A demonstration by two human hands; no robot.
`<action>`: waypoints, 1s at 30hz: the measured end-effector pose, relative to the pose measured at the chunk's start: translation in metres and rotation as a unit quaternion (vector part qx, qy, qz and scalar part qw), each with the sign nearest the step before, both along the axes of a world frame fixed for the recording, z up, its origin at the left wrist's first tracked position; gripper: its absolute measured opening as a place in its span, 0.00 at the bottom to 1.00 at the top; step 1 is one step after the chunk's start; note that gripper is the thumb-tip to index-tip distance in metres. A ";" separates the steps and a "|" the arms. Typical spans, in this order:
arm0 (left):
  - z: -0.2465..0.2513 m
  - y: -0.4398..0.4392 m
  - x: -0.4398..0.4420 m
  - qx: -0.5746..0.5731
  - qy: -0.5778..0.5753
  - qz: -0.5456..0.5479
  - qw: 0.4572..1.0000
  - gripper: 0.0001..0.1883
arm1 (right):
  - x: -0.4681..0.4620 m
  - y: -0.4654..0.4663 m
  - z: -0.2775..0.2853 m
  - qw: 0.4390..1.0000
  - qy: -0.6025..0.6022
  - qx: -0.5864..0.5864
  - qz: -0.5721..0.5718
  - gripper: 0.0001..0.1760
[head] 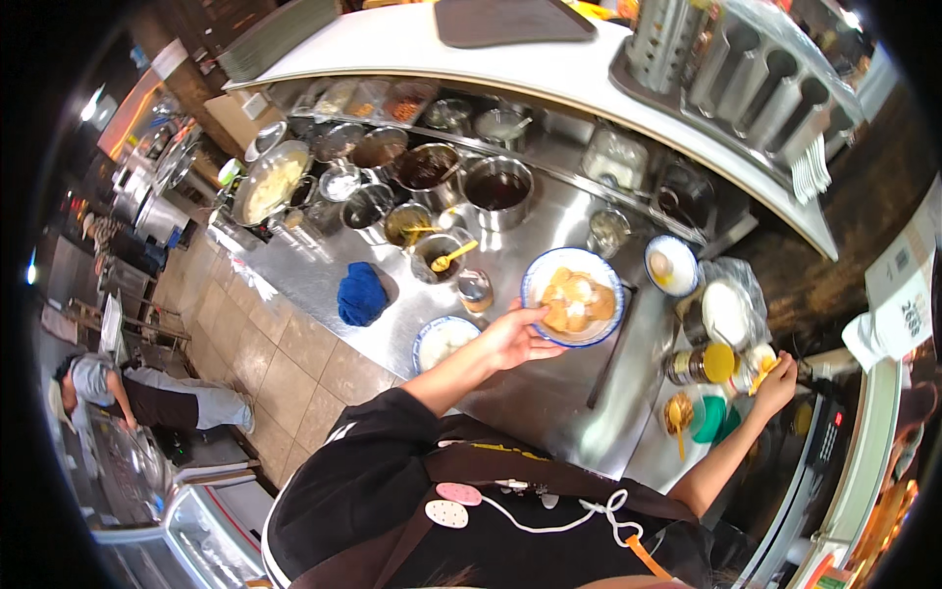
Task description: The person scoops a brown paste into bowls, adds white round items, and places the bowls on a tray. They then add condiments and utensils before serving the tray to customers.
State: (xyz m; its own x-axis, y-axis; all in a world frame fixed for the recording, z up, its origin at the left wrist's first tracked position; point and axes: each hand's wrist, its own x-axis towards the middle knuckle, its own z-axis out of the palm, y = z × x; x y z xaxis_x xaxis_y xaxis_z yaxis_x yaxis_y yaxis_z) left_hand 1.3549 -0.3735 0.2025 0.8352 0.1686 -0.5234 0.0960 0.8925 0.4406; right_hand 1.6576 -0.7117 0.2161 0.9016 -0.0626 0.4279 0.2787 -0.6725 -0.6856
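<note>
My left hand (519, 339) holds a blue-rimmed white bowl (572, 335) by its rim, thumb inside. In the bowl lie golden-brown pieces of food (578, 298) with some white powder on them. On the right, my right hand (778, 383) grips a small yellow spoon or scoop, partly hidden, over a container (739, 379) beside a yellow-lidded jar (717, 362). Near it stands a tub of brown food (675, 411) with a yellow spoon in it. A second blue-rimmed bowl (444, 342) with white contents sits partly behind my left forearm.
Steel pots of dark liquid (499, 184) and smaller pots line the steel counter (515, 254). A blue cloth (360, 294) lies near its left edge. A bowl with an egg (670, 265) is at the right. Two other people (162, 394) are at far left. A shelf (412, 44) runs above.
</note>
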 end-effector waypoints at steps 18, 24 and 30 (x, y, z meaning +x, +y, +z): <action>0.028 0.236 -0.283 0.084 0.009 0.214 0.973 0.22 | -0.118 0.627 0.162 0.886 -0.271 -0.144 0.346 0.33; -0.051 0.294 -0.359 -0.004 0.031 0.249 0.968 0.21 | -0.112 0.676 0.156 0.903 -0.069 -0.229 0.357 0.27; -0.104 0.333 -0.386 -0.016 0.057 0.277 0.959 0.23 | -0.127 0.640 0.153 0.886 -0.078 -0.175 0.422 0.24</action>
State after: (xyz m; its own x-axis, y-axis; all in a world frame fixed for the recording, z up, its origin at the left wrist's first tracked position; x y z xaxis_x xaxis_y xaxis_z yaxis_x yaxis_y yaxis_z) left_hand 0.9691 -0.0408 0.0981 0.5584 0.5527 -0.6187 -0.3515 0.8331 0.4271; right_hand 1.5308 -0.0720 0.3690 0.4918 0.7676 0.4110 0.8568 -0.3427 -0.3853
